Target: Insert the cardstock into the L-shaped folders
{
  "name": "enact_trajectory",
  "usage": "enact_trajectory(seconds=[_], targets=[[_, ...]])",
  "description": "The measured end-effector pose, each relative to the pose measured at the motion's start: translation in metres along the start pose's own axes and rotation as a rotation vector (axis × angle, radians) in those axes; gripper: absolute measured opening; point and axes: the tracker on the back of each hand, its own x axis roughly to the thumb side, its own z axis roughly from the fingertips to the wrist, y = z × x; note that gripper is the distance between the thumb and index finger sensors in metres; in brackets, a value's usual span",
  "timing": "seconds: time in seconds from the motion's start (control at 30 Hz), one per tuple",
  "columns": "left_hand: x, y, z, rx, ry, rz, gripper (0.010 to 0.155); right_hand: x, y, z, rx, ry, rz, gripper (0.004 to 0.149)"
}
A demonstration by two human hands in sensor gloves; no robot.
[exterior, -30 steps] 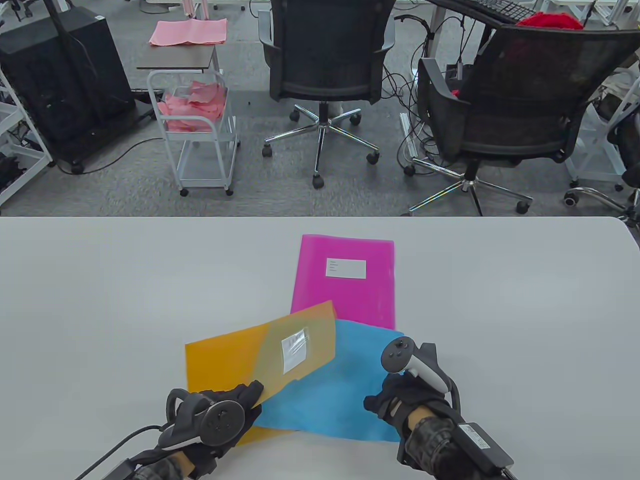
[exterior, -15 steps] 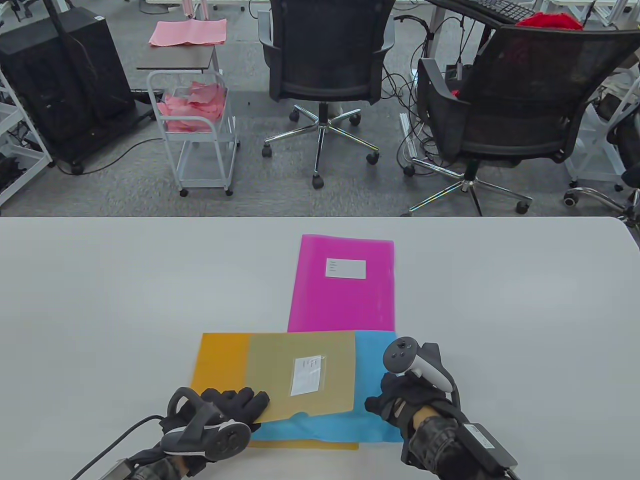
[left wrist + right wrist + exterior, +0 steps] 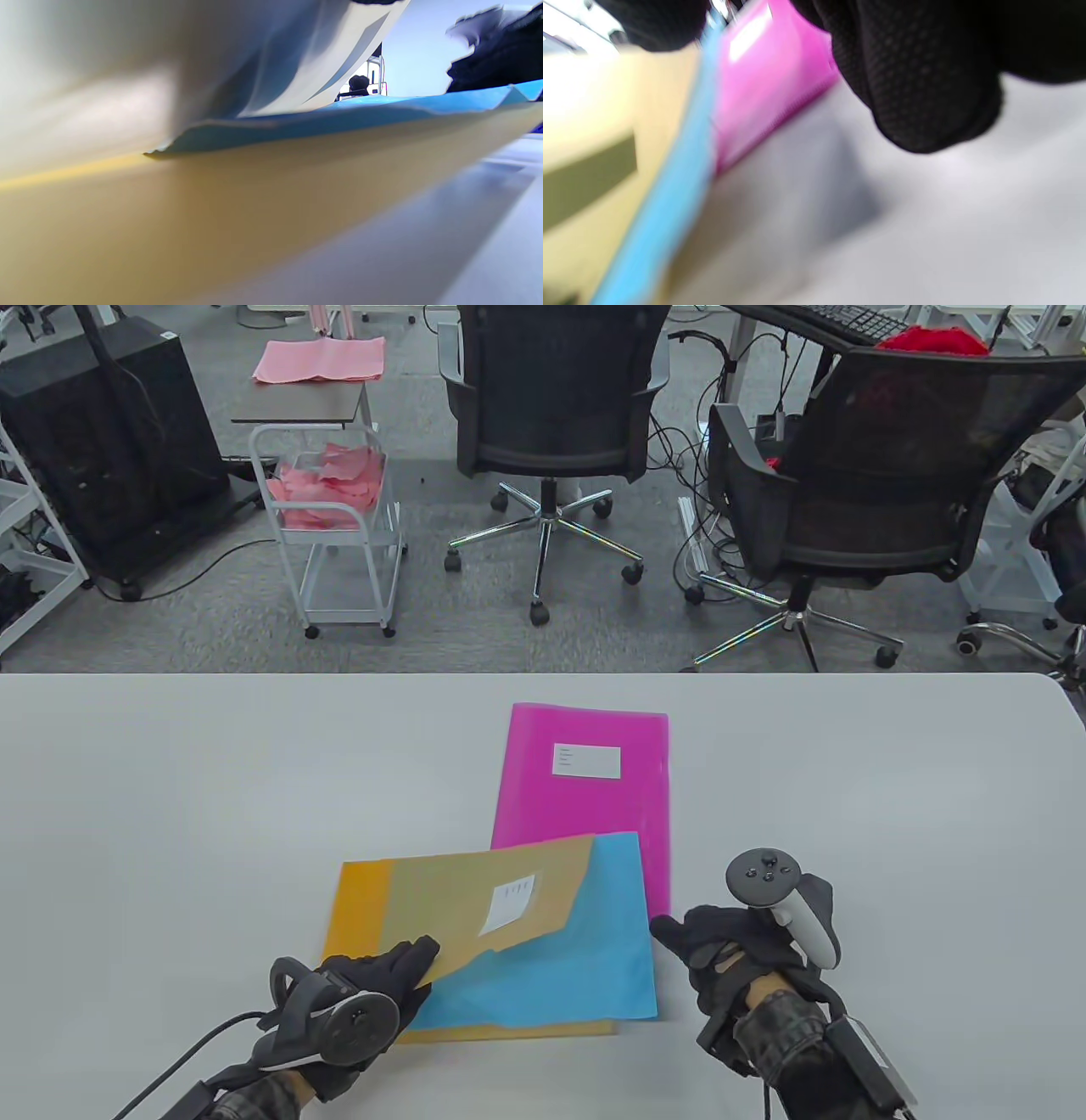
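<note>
The left hand (image 3: 386,984) pinches the orange folder (image 3: 361,899)'s lifted top flap, the blue cardstock (image 3: 585,959) half inside; the right hand (image 3: 730,946), loosely open beside that cardstock, should next push it fully in.

The flat see-through orange plastic folder (image 3: 365,899) looks tan-brown where its top sheet lies over the blue, w/ a small white label (image 3: 507,903) on it. The thin sky-blue cardstock sheet (image 3: 585,959) is plain, no pattern. The bright pink plastic folder (image 3: 585,789) has a white label w/ tiny dark lines. The smooth table top (image 3: 170,814) is pale grey. Both gloves are black; the right hand (image 3: 747,950) has a black & white tracker.
</note>
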Motion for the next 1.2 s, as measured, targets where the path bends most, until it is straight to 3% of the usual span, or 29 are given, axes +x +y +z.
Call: enact_trajectory(seconds=[0.13,0.2,0.27,0.3,0.37,0.5,0.53,0.63,0.7,0.8,0.87,0.93,1.03,1.1,1.2], targets=[[0.019,0.007,0.0,0.041,-0.109,-0.02,0.051,0.011,0.037,-0.015,0.113,-0.117,-0.151,0.095],[0.034,0.008,0.0,0.046,-0.177,-0.043,0.051,0.024,0.053,-0.017,0.064,-0.172,-0.156,0.095],[0.042,0.005,0.002,0.005,-0.186,-0.104,0.052,0.032,0.062,-0.016,-0.068,-0.193,-0.213,0.096],[0.041,0.003,0.003,0.018,-0.183,-0.078,0.052,0.032,0.062,-0.014,-0.057,-0.192,-0.243,0.095],[0.038,0.002,0.003,0.003,-0.18,-0.092,0.052,0.027,0.062,-0.016,0.013,-0.213,-0.372,0.092],[0.037,0.003,0.002,0.027,-0.177,-0.115,0.053,0.014,0.064,-0.024,0.439,-0.331,-0.819,0.077],[0.037,0.003,0.002,0.024,-0.175,-0.107,0.053,0.014,0.062,-0.023,0.451,-0.347,-0.839,0.074],[0.035,0.002,0.002,0.006,-0.175,-0.09,0.054,0.013,0.053,-0.022,0.304,-0.273,-0.682,0.055],[0.034,-0.003,0.001,-0.075,-0.206,-0.065,0.06,0.011,0.05,-0.019,0.149,-0.169,-0.64,0.05],[0.034,-0.014,0.001,-0.213,-0.211,-0.024,0.07,0.01,0.055,-0.02,0.21,-0.186,-0.68,0.05],[0.033,-0.022,0.002,-0.279,-0.214,-0.035,0.074,0.01,0.056,-0.022,0.278,-0.217,-0.658,0.058],[0.032,-0.028,0.002,-0.351,-0.218,-0.041,0.075,0.009,0.057,-0.023,0.255,-0.243,-0.704,0.07],[0.031,-0.036,0.002,-0.457,-0.202,-0.027,0.065,0.005,0.057,-0.024,0.235,-0.266,-0.785,0.087],[0.03,-0.045,0.003,-0.564,-0.189,0.011,0.059,0.001,0.056,-0.029,0.247,-0.237,-0.705,0.078],[0.029,-0.044,0.001,-0.554,-0.166,0.045,0.055,-0.001,0.057,-0.035,0.277,-0.164,-0.616,0.057]])
